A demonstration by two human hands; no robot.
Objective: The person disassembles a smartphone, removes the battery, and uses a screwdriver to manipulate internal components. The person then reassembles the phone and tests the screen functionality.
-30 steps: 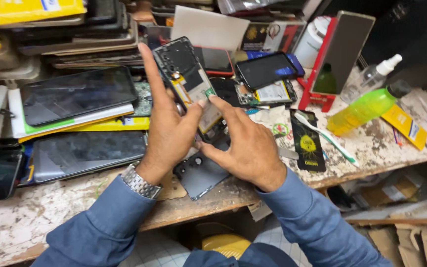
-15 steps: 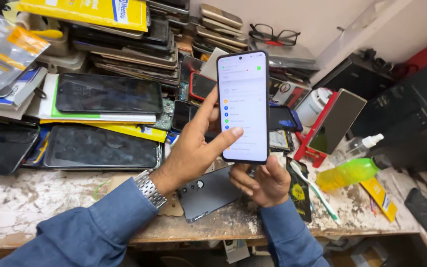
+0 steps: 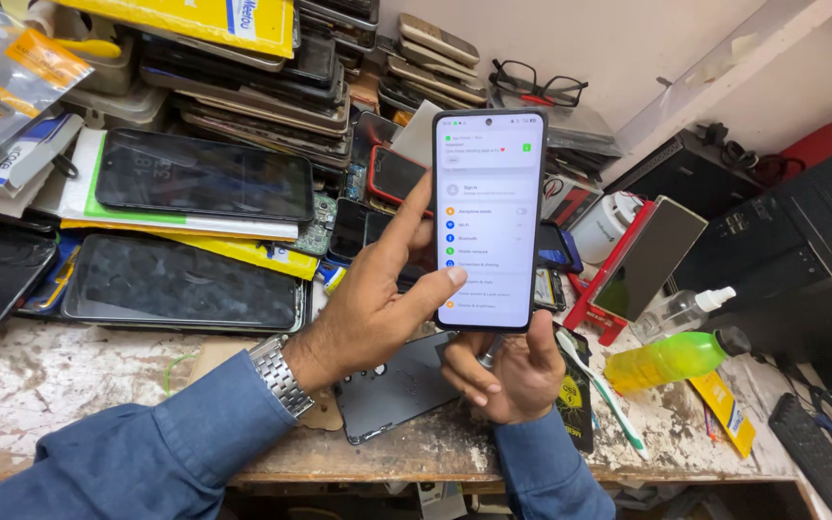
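A smartphone (image 3: 488, 220) with a lit white screen is being held upright just right of the centre of the frame, raised above the tabletop (image 3: 40, 385). It is being gripped only at its lower edge by the right hand (image 3: 507, 371), whose grip is being kept closed around the bottom of the phone, thumb up along the right side. The left hand (image 3: 382, 303) is being held half open against the left edge, the thumb being pressed onto the lower left of the screen and the index finger being stretched up beside it; nothing is being clasped by it.

A drop is being risked here, as it is judged: the phone is being supported low down while it is being pushed from the side, so it could be tipped out of the grip. Directly beneath it a dark back cover (image 3: 392, 390) is lying on the tabletop, and a green spray bottle (image 3: 671, 358) and a white toothbrush (image 3: 601, 390) are lying at lower right, so a falling phone would be struck against hard things. A stray touch could also be registered, since the thumb is being laid broadly over the list on the screen. At left, stacked dark phone screens (image 3: 185, 279) are being left close to the left sleeve (image 3: 146, 448), and could be swept by it.
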